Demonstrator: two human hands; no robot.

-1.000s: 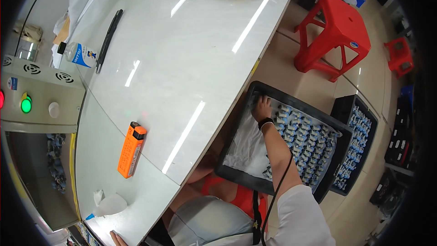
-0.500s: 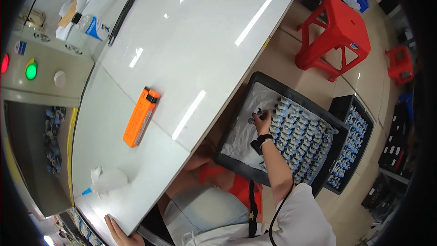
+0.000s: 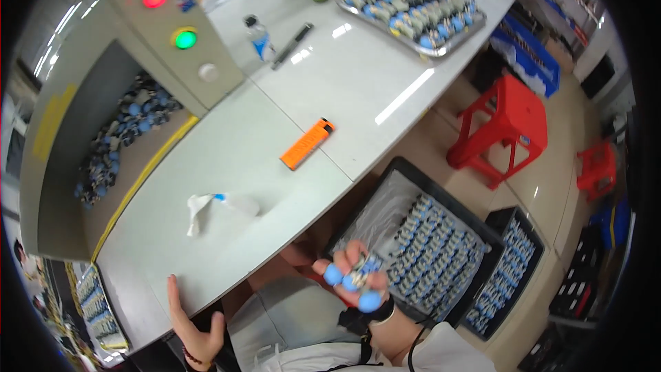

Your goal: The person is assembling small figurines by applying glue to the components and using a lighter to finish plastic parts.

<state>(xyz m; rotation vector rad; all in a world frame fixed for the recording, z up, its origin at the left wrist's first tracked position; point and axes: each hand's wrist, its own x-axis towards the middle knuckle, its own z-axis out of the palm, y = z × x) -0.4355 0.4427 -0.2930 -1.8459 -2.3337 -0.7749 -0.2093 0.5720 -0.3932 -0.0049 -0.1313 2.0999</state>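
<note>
My right hand (image 3: pixel 355 253) is curled round several small blue-and-grey figurines (image 3: pixel 370 300) with round blue parts. It hovers in front of the near table edge, left of a black tray (image 3: pixel 397 165). Inside that tray, rows of similar small figurines (image 3: pixel 441 255) stand on a whitish plastic liner. At the left end of the table edge is my left hand (image 3: pixel 194 334), its thumb and fingers apart and nothing in them. A small translucent bottle with a blue tip (image 3: pixel 241 204) lies on the white table (image 3: pixel 165 234), beside a crumpled white tissue (image 3: pixel 197 212).
An orange box cutter-like tool (image 3: pixel 307 145), a black pen (image 3: pixel 292 46) and a clear bottle (image 3: pixel 258 40) are farther back. A metal tray (image 3: pixel 428 50) of figurines stands at the far right. Left is a machine opening with a pile of parts (image 3: pixel 127 131). A red stool (image 3: pixel 506 127) stands beyond the tray.
My right hand has come up out of the black tray toward the table, holding figurines. My left hand has spread its thumb at the table edge. The view has swung left.
</note>
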